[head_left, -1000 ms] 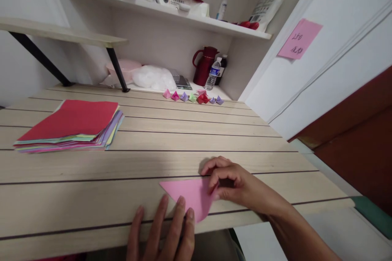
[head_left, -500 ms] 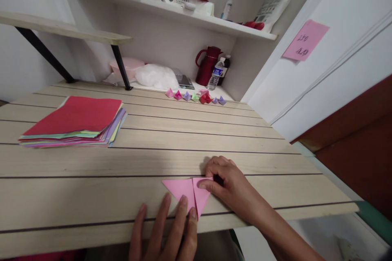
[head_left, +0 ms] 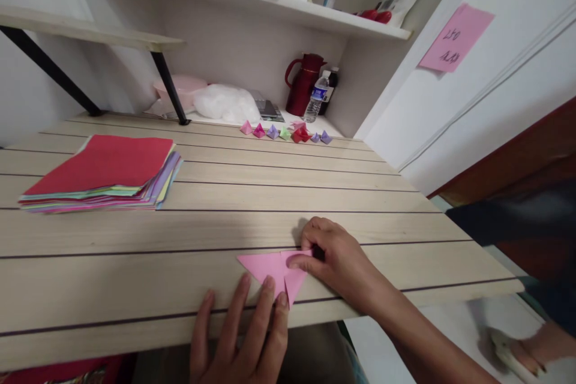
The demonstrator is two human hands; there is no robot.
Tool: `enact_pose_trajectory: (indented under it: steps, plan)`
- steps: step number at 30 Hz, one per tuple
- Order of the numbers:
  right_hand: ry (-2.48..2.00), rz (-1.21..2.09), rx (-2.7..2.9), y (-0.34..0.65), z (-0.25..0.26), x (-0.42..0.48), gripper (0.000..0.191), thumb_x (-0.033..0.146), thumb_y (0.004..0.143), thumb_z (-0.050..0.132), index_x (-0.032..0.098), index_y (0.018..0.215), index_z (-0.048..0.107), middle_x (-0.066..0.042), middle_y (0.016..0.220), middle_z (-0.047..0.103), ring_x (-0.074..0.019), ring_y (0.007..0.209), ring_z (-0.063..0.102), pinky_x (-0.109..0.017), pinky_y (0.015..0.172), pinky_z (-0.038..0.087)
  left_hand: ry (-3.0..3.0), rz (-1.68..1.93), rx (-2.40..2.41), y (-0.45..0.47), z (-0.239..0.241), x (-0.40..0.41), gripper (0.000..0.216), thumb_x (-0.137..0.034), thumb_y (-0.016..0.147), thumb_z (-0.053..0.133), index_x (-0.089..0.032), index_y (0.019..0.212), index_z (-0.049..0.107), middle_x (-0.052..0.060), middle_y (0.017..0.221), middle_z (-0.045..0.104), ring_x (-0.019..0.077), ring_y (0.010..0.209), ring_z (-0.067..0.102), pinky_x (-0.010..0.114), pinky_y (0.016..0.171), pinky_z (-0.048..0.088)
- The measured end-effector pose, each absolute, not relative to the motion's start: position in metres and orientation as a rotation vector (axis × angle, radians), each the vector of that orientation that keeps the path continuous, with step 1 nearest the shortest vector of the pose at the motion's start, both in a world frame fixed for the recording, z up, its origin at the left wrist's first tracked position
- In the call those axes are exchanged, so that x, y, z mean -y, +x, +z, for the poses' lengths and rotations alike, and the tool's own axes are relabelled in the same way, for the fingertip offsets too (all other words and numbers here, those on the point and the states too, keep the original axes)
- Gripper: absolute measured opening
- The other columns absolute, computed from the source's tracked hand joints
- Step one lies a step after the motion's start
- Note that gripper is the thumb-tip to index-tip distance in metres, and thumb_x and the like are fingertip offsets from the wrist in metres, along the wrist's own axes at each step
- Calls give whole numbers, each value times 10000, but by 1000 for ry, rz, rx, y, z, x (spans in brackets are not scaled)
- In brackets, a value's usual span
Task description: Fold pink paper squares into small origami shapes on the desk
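Observation:
A pink paper [head_left: 270, 269], folded into a downward-pointing triangle, lies near the front edge of the wooden table [head_left: 252, 198]. My left hand [head_left: 238, 336] lies flat with its fingers stretched out, fingertips holding down the paper's lower tip. My right hand [head_left: 335, 258] is curled, its fingers pressing the folded right flap of the paper against the table.
A stack of coloured paper sheets [head_left: 101, 174] with a red one on top sits at the left. Several small folded paper shapes [head_left: 285, 132] line the table's far edge. Behind them stand a red jug [head_left: 303, 87] and a water bottle [head_left: 317, 101]. Another person's foot [head_left: 517, 354] shows at the lower right.
My right hand has folded the paper's right corner over toward the middle and now presses the crease. The left hand has stayed in place. A person's foot has come into view at the lower right.

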State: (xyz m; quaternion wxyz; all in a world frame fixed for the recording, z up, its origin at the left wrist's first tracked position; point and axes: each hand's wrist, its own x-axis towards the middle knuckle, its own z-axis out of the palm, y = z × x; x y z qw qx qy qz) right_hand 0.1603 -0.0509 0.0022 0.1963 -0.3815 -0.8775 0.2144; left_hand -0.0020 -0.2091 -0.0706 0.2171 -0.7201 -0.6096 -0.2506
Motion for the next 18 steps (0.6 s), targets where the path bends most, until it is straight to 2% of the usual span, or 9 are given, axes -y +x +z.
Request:
enact_pose_trajectory:
  steps: [5, 11, 13, 18]
  plan:
    - [-1009, 616, 2411, 162, -1, 49, 381, 351, 718, 857, 194, 670, 513, 8, 769, 592, -170, 746, 550, -298, 703, 381, -2065, -692, 1731, -4, -68, 213, 463, -245, 915, 440, -332, 1356, 548, -49, 1392, 601, 245, 1320, 491, 532, 1228, 29]
    - [-993, 569, 2454, 163, 0, 49, 395, 378, 686, 869, 191, 689, 521, 7, 796, 611, -181, 774, 557, -304, 721, 371, -2077, -698, 1772, -6, -65, 213, 598, -87, 832, 450, -297, 1389, 509, -70, 1378, 611, 204, 1309, 488, 474, 1233, 23]
    - [-981, 566, 2456, 163, 0, 48, 394, 383, 687, 866, 191, 690, 522, 6, 799, 611, -182, 776, 559, -302, 717, 369, -2073, -668, 1773, -5, -62, 212, 646, -81, 823, 448, -286, 1435, 454, -55, 1387, 604, 221, 1294, 503, 500, 1229, 34]
    - [-1013, 566, 2449, 162, 0, 50, 391, 373, 688, 869, 187, 674, 525, 9, 773, 597, -182, 756, 557, -304, 707, 365, -2057, -561, 1767, 0, -56, 209, 682, -187, 853, 470, -390, 1490, 334, -38, 1362, 625, 282, 1209, 584, 607, 1195, 42]
